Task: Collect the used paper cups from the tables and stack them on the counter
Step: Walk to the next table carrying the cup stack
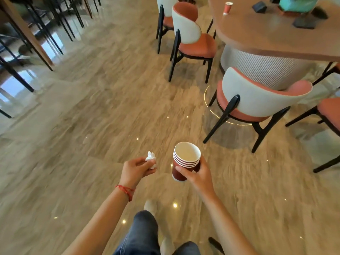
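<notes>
Red stacked cups [185, 162] hide right-hand fingers [181, 170] gripping them; left fingers [141, 161] pinch tissue [151, 157].

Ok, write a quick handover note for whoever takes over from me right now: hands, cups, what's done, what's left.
Left hand: pinching a crumpled white tissue.
Right hand: grip around a nested stack of red paper cups, held upright, four rims showing.
Position: standing on the open floor; the round table is ahead to the right.
Done: several cups collected and nested.
Left: one red cup stands on that table; fetch it, add it to the stack, then set the stack on the counter, which is not in view.
</notes>
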`<state>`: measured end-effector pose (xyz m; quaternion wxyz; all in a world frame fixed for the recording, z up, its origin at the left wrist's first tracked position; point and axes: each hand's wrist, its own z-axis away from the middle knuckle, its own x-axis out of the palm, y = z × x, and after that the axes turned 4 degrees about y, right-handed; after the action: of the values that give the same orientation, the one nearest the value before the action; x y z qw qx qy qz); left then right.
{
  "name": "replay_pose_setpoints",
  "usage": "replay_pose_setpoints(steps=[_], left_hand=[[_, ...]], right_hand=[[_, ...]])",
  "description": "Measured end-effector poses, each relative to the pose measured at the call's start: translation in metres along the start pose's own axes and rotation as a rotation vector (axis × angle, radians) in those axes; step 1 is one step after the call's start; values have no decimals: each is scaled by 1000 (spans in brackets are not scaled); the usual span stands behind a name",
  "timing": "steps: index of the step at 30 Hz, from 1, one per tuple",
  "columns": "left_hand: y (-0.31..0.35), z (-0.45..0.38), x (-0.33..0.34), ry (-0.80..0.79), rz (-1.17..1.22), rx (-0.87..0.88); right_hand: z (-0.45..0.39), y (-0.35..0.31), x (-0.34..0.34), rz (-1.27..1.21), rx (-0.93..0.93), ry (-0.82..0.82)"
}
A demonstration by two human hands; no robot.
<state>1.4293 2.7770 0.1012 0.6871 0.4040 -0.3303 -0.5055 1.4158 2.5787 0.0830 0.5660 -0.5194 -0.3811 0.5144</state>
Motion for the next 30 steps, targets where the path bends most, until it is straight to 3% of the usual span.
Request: replay_pose_setpoints(steps=[15, 30], left_hand=[[141, -262, 75, -65, -37, -5], [255, -491, 256, -129, -18, 17]], right_hand=[[-273, -67, 61, -42, -15, 71], [-573, -122, 10, -31, -52, 126]])
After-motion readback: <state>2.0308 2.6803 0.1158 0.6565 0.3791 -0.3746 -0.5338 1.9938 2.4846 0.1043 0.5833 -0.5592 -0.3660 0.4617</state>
